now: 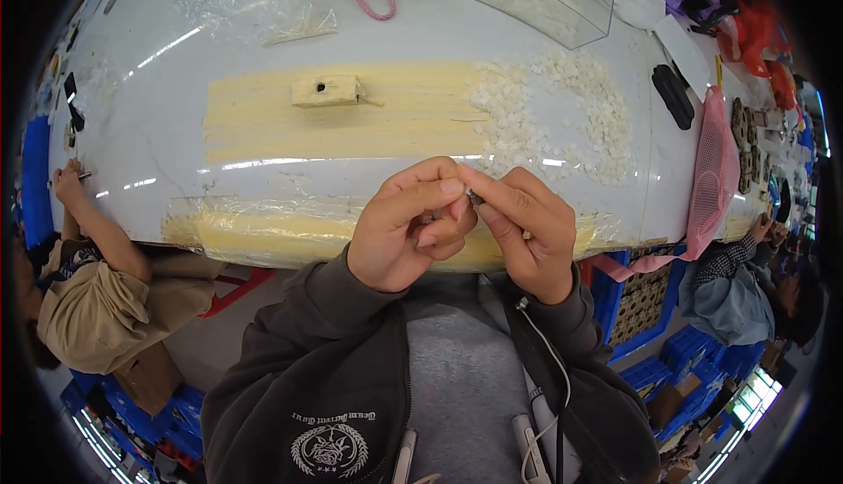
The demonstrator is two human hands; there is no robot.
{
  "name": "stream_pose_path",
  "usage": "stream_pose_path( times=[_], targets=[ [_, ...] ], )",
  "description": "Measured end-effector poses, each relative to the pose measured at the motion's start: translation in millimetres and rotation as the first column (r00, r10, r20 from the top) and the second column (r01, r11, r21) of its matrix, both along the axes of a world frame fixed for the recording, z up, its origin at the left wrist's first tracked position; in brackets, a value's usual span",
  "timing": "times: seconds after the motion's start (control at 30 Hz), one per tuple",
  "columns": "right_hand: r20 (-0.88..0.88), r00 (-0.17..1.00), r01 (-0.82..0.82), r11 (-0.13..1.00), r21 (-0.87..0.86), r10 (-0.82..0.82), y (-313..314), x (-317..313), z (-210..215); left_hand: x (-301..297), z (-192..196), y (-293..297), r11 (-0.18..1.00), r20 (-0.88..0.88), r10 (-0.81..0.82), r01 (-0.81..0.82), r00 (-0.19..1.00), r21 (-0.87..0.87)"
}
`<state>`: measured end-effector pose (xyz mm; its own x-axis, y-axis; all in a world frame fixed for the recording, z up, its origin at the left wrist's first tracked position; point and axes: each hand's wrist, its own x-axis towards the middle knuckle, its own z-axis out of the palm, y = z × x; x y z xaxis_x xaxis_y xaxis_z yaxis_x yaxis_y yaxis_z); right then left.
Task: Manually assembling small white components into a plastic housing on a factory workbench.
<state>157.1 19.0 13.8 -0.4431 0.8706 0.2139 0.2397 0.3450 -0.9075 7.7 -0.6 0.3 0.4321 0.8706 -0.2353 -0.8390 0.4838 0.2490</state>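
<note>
Above the table's near edge, my left hand (411,225) and my right hand (527,229) meet at the fingertips, both closed in a pinch. Between them is a small dark part (474,198), which looks metallic and is mostly covered by my right thumb and index finger. A tiny pale bit seems to sit at my left fingertips, too small to name. Beyond my hands, many small white pieces (601,119) lie scattered on the table. To the left, a tape-wrapped block (325,91) with a round dark hole rests on strips of yellow tape (255,128).
A clear plastic tray (590,25) with white pieces stands at the back. Around it are a pink cord loop (373,1), a clear bag (250,1), a black case (673,97) and a pink mesh bag (713,181). People sit at left (105,299) and right (729,295).
</note>
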Motion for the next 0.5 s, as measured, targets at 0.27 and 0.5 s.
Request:
stream_pose_path(
  times=[0.27, 0.5],
  targets=[
    [-0.021, 1.0, -0.02, 0.999, -0.033, 0.02, -0.1, 1.8, -1.6, 0.0, 0.3, 0.4, 1.0, -0.004, -0.009, 0.009, 1.0, -0.004],
    [0.003, 1.0, -0.023, 0.998, -0.052, 0.023, 0.5, 3.8, 3.8, 1.8, 1.6, -0.1, 0.999, -0.062, -0.036, 0.036, 0.997, 0.004]
  ],
)
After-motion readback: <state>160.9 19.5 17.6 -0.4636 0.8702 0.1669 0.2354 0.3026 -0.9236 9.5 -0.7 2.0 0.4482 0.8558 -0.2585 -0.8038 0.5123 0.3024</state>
